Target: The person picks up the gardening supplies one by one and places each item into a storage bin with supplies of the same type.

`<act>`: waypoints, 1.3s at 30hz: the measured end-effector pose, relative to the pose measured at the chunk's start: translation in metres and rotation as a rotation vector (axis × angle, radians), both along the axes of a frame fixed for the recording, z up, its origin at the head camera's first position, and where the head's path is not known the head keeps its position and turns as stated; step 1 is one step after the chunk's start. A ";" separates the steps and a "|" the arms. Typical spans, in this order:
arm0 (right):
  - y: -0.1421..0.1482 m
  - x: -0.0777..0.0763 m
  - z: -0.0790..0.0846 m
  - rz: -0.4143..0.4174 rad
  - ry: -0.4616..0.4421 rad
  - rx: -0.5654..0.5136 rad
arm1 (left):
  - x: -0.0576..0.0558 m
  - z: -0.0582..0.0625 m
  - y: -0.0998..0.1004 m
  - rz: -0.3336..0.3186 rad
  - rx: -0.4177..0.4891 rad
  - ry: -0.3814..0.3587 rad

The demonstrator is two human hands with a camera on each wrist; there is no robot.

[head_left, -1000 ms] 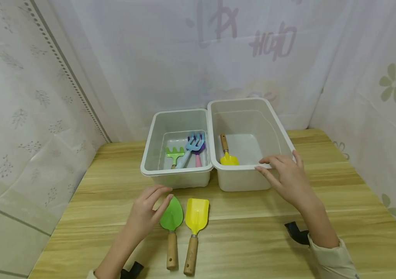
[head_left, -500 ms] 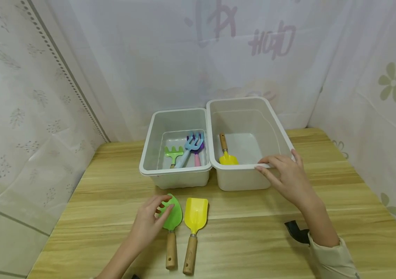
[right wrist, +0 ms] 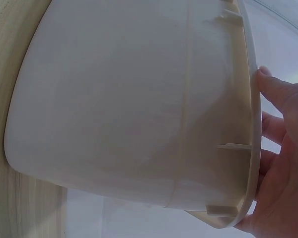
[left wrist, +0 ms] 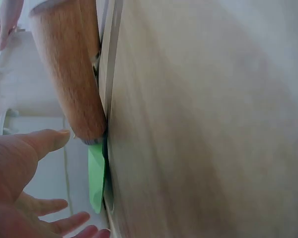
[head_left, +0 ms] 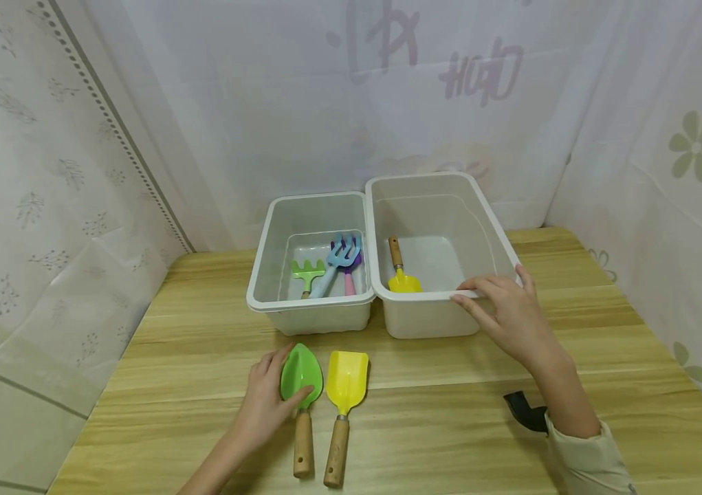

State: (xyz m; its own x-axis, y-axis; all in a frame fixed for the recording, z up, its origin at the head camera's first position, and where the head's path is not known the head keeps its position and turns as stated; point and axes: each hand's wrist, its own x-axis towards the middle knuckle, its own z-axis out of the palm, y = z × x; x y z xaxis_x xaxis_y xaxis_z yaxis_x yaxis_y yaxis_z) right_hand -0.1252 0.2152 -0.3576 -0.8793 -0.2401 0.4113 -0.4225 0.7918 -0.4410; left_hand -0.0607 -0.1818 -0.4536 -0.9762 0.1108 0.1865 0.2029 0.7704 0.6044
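Left hand is what I'm watching: it sits on the table, fingers wrapped along the left edge of the green trowel blade, thumb laid over the blade face near the neck, so it's pinching the blade. Trowel lies flat, long axis running near-to-far from me, blade toward the bins, wooden handle pointing back at my body. In the left wrist view I see that handle lying on the wood and the green blade edge just under my fingers. Right hand is well apart from the trowel, fingers draped over the near rim of the right bin, thumb on the outside wall; it's holding the rim. So left is clearly the nearer hand. Yellow scoop lies just beside the green one, parallel, same orientation. Right bin holds one small yellow shovel. Left bin, touching the right one, holds three small rakes.
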 end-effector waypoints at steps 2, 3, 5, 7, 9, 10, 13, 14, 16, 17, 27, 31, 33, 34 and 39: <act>0.000 0.000 0.000 -0.004 -0.009 0.000 | 0.002 -0.001 0.000 -0.005 -0.005 -0.023; 0.001 0.000 0.000 -0.006 -0.012 -0.001 | 0.003 -0.002 0.000 -0.010 -0.008 -0.031; 0.001 0.001 0.000 -0.011 -0.017 -0.002 | 0.004 -0.002 0.000 -0.022 -0.015 -0.043; 0.001 0.001 0.000 -0.013 -0.018 -0.002 | 0.006 -0.002 0.001 -0.031 -0.020 -0.054; 0.001 0.001 -0.001 -0.014 -0.015 -0.002 | 0.006 -0.002 0.001 -0.041 -0.027 -0.066; 0.001 0.001 -0.001 -0.015 -0.013 -0.001 | 0.006 -0.001 0.001 -0.044 -0.031 -0.075; 0.001 0.001 -0.001 -0.014 -0.010 0.004 | 0.005 0.000 0.002 -0.049 -0.048 -0.103; 0.001 0.001 -0.002 -0.012 -0.006 0.006 | 0.005 0.000 0.003 -0.050 -0.055 -0.110; 0.001 0.001 -0.002 -0.010 -0.005 0.008 | 0.004 0.000 0.004 -0.049 -0.065 -0.121; 0.000 0.001 -0.001 -0.009 -0.006 0.008 | 0.003 -0.001 0.004 -0.048 -0.070 -0.119; 0.000 0.001 -0.002 -0.010 -0.004 0.000 | -0.006 -0.010 0.010 -0.038 -0.138 -0.014; 0.000 0.001 -0.002 -0.006 -0.003 0.005 | -0.007 -0.009 0.010 -0.054 -0.141 0.013; 0.000 0.000 -0.002 -0.003 0.001 0.008 | -0.008 -0.009 0.010 -0.060 -0.139 0.023; 0.000 0.000 -0.003 -0.002 0.002 0.008 | -0.008 -0.009 0.010 -0.061 -0.136 0.022; 0.000 0.000 -0.004 0.000 0.000 -0.001 | -0.012 -0.008 0.009 -0.060 -0.091 -0.012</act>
